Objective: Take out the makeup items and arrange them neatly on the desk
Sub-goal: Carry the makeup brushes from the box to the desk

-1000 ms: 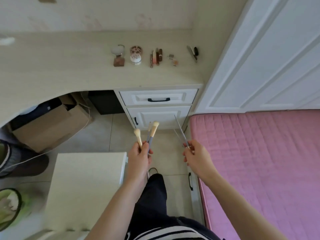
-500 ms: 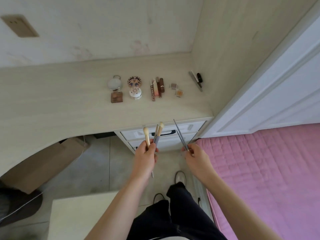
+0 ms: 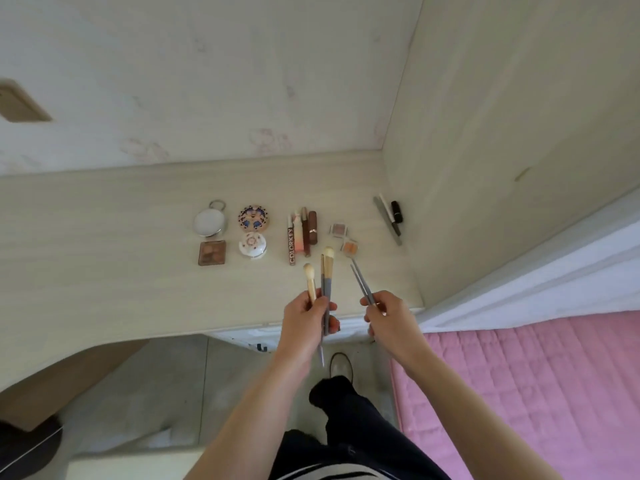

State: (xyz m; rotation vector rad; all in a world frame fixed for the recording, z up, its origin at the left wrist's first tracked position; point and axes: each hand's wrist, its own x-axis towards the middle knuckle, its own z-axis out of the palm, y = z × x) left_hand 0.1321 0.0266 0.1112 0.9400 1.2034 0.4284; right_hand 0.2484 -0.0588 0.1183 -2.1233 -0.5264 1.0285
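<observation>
Head view: left hand point(image 3: 304, 323) clutching makeup brushes point(image 3: 323, 282), right hand point(image 3: 388, 317) pinching thin grey brushes point(image 3: 362, 284).

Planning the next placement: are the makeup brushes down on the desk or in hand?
In hand: left hand grips the makeup brushes, bristles up, above the desk.

We read only one piece of lettering: "COLORKEY", printed in white capitals running lengthwise along a slim brownish tube point(image 3: 291, 245) that lay flat on the bench point(image 3: 104, 237), leftmost in a tight row of lip products. The patterned round compact point(image 3: 253, 218) showed decoration, not words. Nothing else we could see carried legible text, numbers or signs.
</observation>
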